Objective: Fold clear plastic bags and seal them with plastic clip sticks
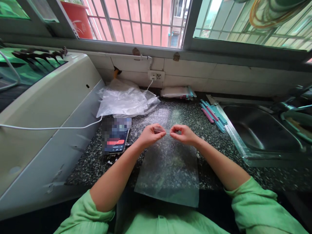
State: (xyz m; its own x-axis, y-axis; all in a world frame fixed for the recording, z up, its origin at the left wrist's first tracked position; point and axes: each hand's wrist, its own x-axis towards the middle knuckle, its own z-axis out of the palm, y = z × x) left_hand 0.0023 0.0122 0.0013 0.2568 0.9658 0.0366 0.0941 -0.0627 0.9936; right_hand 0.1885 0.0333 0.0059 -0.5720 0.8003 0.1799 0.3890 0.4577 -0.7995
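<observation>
Nearest: clear plastic sheet [168, 182] is lying over the front of the speckled counter [180, 117], its lower edge hanging past the rim toward the green shirt [170, 224]. At its far edge, left hand [153, 134] and right hand [183, 134] are each pinching the plastic, thumbs and fingers closed, fingertips just beside one another.

Risks, as judged: overhang could be dragging the sheet off if both pinches are loosening; uneven pull could be creasing film this thin. Left forearm [122, 169] is passing near the phone [118, 135]; a swinging elbow could be nudging it. Farther, blue and pink strips [212, 112] are lying loose beside the sink [240, 144]; a knock could be scattering them.

Hard to make out: fingers are hiding the pinched edge; single or double layer is not showing; pixelation is covering part of the phone; folds are obscuring what the white plastic pile [126, 96] is containing.
</observation>
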